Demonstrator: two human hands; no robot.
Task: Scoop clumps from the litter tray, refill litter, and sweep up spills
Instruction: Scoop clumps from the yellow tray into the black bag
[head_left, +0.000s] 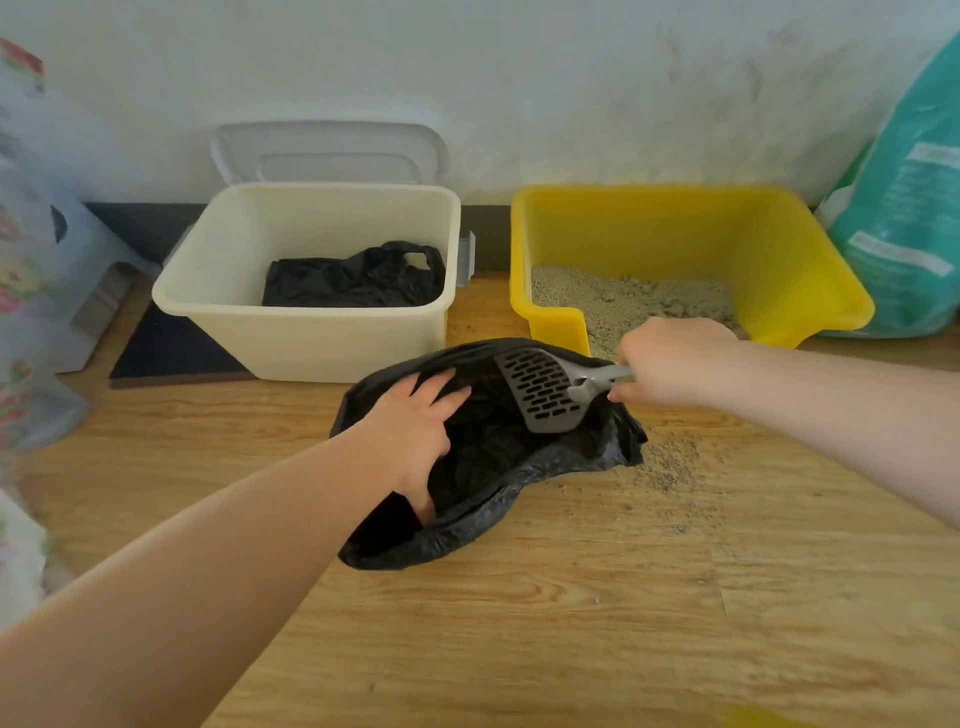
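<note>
A yellow litter tray with grey-beige litter stands at the back right on the wooden floor. In front of it lies an open black bin bag. My left hand holds the bag's rim, thumb inside the opening and fingers spread over the edge. My right hand grips the handle of a grey slotted scoop, whose head is turned over above the bag's mouth. Spilled litter grains lie scattered on the floor right of the bag.
A cream plastic bin with a black bag inside stands at the back left, its clear lid leaning on the white wall. A teal litter sack stands at the far right. Flowered bags crowd the left edge.
</note>
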